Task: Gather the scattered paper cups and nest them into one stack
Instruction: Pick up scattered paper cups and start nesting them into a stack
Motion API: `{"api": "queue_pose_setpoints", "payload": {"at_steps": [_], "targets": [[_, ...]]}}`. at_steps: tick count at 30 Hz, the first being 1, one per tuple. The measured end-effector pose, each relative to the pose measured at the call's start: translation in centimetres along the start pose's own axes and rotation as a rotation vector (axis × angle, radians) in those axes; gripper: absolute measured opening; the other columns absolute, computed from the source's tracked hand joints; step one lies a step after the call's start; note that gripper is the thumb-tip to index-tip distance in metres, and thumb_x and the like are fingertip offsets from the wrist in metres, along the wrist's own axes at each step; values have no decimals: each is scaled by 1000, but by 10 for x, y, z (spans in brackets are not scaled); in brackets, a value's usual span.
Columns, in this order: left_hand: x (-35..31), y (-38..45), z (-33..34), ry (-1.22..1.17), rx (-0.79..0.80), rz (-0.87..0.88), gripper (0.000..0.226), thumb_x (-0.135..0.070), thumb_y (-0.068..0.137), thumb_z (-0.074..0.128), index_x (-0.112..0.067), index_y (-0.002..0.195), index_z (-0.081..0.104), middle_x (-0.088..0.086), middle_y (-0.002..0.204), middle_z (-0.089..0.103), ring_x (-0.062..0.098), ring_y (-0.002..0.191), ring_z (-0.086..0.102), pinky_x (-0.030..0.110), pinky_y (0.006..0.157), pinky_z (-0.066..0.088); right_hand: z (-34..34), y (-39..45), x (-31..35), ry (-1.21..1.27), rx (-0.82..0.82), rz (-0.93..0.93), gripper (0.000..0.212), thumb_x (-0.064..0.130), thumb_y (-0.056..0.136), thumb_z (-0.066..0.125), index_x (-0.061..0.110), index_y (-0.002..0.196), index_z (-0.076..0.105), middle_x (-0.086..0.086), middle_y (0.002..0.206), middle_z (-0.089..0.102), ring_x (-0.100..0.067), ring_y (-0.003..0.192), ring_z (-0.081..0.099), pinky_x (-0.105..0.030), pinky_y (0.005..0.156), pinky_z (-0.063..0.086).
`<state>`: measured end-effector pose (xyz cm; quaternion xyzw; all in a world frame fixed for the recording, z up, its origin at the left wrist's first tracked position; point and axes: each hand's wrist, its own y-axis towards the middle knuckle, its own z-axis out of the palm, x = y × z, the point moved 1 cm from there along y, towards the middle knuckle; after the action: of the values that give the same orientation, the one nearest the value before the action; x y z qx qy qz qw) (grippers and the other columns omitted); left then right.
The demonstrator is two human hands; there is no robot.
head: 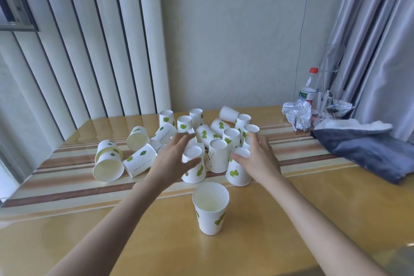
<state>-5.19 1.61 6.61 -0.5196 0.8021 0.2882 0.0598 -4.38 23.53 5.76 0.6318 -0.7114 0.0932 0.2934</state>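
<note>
Several white paper cups with green leaf prints lie scattered on the wooden table (313, 208), some upside down, some on their sides. One cup (211, 207) stands upright and alone near me. My left hand (172, 159) hovers with fingers spread beside an upside-down cup (194, 167), thumb close to its side. My right hand (259, 159) is spread next to another upside-down cup (238, 169), thumb at its top edge. Between them stands a third inverted cup (217, 155). At the left, two nested cups (108, 163) lie on their side. Neither hand holds anything.
A striped runner (67, 177) crosses the table. At the back right are crumpled foil (296, 114), a plastic bottle (308, 88) with a red cap and a folded blue blanket (367, 150). Vertical blinds are at the left, a curtain at the right.
</note>
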Motion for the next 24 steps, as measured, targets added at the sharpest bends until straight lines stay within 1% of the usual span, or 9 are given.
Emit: {"api": "queue_pose_setpoints", "payload": {"at_steps": [3, 8, 10, 12, 14, 16, 20, 22, 24], "targets": [[-1, 21, 13, 207, 158, -19, 70, -39, 85, 62, -22, 145, 30, 1, 148, 36, 23, 130, 41, 34, 96, 37, 12, 10, 1, -113, 109, 27, 65, 50, 80, 59, 21, 132, 33, -8, 128, 44, -33, 115, 49, -37, 75, 45], [7, 31, 27, 316, 311, -44, 66, -37, 87, 60, -20, 144, 31, 6, 146, 38, 27, 130, 39, 36, 104, 33, 9, 8, -7, -75, 149, 25, 53, 37, 84, 58, 27, 132, 37, -8, 132, 39, -33, 111, 52, -38, 79, 49], [9, 32, 28, 374, 323, -21, 61, -33, 88, 59, -19, 141, 35, 7, 142, 41, 27, 126, 40, 35, 102, 33, -1, 4, -10, -39, 234, 50, 57, 32, 82, 58, 31, 135, 36, -5, 135, 32, -30, 112, 51, -37, 82, 48], [8, 31, 25, 413, 329, -2, 62, -32, 86, 61, -20, 141, 36, 9, 136, 41, 28, 122, 40, 34, 99, 36, -12, -3, -14, -29, 333, 70, 57, 27, 80, 58, 29, 133, 39, -4, 130, 30, -27, 110, 52, -36, 85, 49], [8, 29, 21, 423, 363, 4, 68, -33, 82, 65, -20, 141, 35, 11, 130, 38, 30, 118, 42, 35, 93, 40, -22, -10, -17, -70, 410, 74, 49, 24, 77, 58, 25, 123, 43, -3, 120, 32, -25, 101, 55, -32, 76, 47], [6, 24, 15, 448, 394, 0, 67, -30, 79, 68, -17, 139, 39, 13, 127, 38, 30, 113, 46, 35, 87, 45, -27, -19, -18, -164, 456, 70, 44, 23, 76, 59, 20, 114, 38, -5, 115, 38, -25, 95, 54, -31, 69, 42], [4, 11, 7, 610, 438, -11, 58, -25, 74, 68, -7, 124, 42, 13, 122, 45, 28, 105, 47, 34, 88, 44, -22, -32, -24, -387, 471, 51, 71, 19, 78, 60, 15, 135, 18, -11, 125, 39, -33, 110, 50, -34, 77, 37], [5, 3, 7, 714, 486, -27, 64, -27, 74, 68, -8, 127, 37, 13, 124, 47, 29, 111, 46, 34, 92, 40, -14, -38, -27, -408, 474, 59, 70, 14, 77, 58, 16, 135, 18, -12, 125, 37, -35, 111, 49, -34, 78, 37], [8, -6, 9, 770, 507, -64, 74, -31, 75, 67, -11, 136, 29, 13, 131, 44, 31, 116, 44, 34, 95, 37, -6, -43, -30, -402, 486, 90, 72, 18, 77, 57, 18, 137, 17, -11, 125, 35, -35, 113, 48, -34, 80, 38]]}}
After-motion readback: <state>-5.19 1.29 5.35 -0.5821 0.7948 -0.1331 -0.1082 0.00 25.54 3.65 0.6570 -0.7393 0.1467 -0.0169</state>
